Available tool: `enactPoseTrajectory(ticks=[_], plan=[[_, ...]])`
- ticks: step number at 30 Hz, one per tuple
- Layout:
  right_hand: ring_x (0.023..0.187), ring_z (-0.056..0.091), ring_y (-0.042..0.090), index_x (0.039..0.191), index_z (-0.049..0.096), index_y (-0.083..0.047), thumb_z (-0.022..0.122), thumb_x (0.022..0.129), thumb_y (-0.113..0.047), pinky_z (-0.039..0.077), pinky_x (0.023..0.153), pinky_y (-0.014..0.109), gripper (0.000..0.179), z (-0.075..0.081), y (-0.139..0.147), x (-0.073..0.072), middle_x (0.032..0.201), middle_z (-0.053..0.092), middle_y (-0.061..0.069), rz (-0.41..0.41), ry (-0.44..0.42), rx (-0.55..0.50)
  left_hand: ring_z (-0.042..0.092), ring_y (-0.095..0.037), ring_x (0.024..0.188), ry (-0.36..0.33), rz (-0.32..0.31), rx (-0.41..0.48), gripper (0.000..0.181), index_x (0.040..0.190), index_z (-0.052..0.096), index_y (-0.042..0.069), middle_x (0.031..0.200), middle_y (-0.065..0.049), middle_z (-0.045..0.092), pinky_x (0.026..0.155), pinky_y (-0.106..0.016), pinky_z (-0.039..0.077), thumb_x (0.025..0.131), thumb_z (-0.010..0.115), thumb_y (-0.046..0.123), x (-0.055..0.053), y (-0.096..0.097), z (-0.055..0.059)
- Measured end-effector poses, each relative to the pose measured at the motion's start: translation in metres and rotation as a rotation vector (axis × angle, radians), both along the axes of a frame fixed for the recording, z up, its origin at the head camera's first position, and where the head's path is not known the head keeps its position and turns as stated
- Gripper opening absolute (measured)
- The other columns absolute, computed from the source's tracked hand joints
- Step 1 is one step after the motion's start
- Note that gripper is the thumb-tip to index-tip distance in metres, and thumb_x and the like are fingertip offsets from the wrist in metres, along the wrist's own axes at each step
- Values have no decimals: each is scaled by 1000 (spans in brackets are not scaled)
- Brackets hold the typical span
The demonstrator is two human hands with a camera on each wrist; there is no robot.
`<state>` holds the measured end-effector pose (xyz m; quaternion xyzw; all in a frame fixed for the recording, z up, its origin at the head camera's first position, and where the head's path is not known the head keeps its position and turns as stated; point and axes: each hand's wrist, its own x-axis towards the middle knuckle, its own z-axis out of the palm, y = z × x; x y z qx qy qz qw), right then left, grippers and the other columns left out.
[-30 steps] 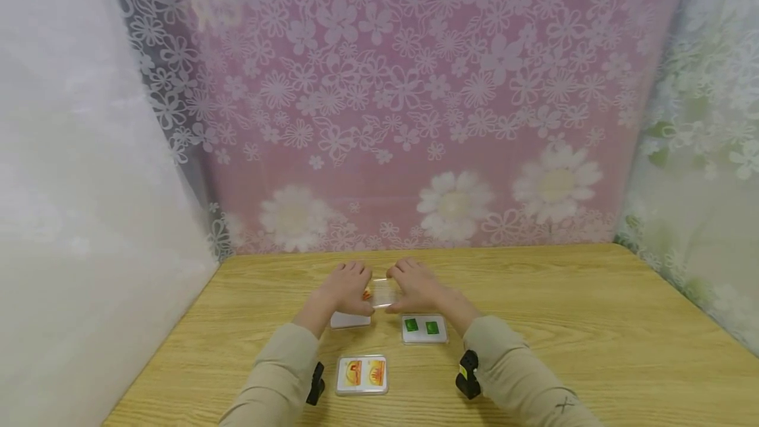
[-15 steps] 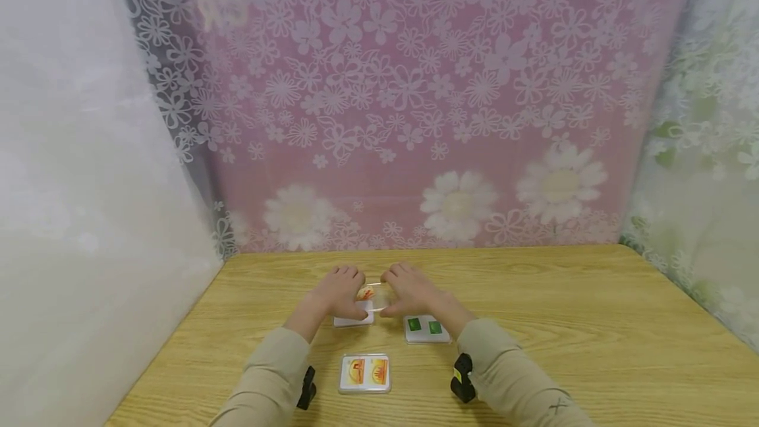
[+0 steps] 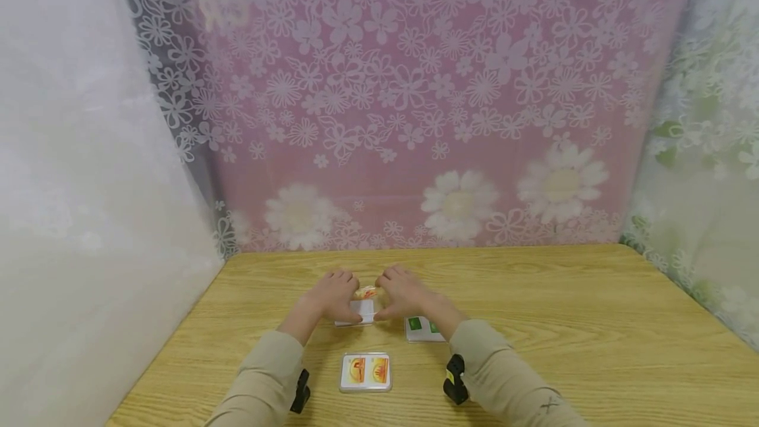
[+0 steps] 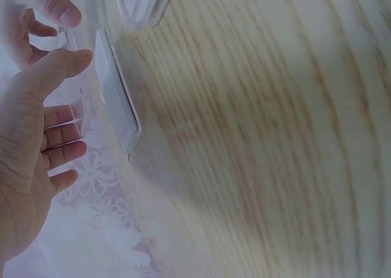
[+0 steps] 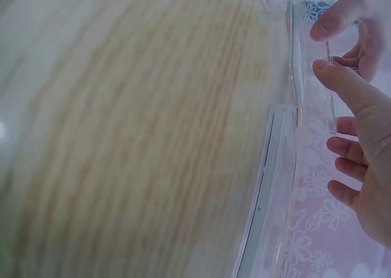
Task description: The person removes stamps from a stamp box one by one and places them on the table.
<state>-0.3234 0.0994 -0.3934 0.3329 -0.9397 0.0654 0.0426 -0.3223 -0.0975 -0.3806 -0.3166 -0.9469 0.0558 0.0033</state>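
My left hand (image 3: 333, 296) and right hand (image 3: 404, 295) face each other over the far middle of the table. Between them they pinch a clear plastic lid (image 4: 85, 116) by its two ends, thumbs on the near side. The lid is held tilted above the table, and its edge also shows in the right wrist view. Just below it lies a flat case with a white face (image 3: 363, 308), apart from the lid in the left wrist view. An orange-printed piece (image 3: 367, 292) shows between the hands, partly hidden by the fingers.
A clear case with two green pictures (image 3: 415, 323) lies right of the hands, partly behind the right forearm. Nearer stands a flat case with two orange pictures (image 3: 365, 372). The wood-grain table (image 3: 534, 321) ends at a pink flowered curtain (image 3: 379, 117).
Both hands have shifted left and slightly nearer, carrying the lid over the white-faced case. More of the orange print now shows between them, and the right forearm covers part of the green-picture case.
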Motion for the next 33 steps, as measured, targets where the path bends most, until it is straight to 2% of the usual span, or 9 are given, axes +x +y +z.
enactPoseTrajectory(ticks=[9,16,27,33], plan=[[109,44,21,118,58,-9,71,73,-53,39,93,38,64,-3,-8,-1,111,51,3,3,-1,22,48,-23,103,12,5,-9,59,115,57,7,106,-4,53,92,-41,37,76,67,50,2,-5,-4],[110,43,22,119,58,-7,71,75,-51,38,94,39,64,-5,-13,2,112,51,4,14,-19,24,49,-19,93,7,-1,-3,52,106,59,8,96,-1,53,88,-39,39,74,68,48,2,-10,-7],[109,44,19,119,59,-9,71,74,-53,38,94,36,64,-9,-17,-3,112,51,2,14,-27,10,51,-20,97,8,-6,-14,49,104,60,9,100,-2,55,90,-41,39,72,69,46,2,-13,-7],[106,43,18,118,59,-9,70,74,-54,37,94,35,63,-13,-19,-4,110,51,1,15,-45,6,49,-18,90,-3,0,-11,47,99,60,11,93,1,54,86,-39,39,71,69,47,3,-15,-8]])
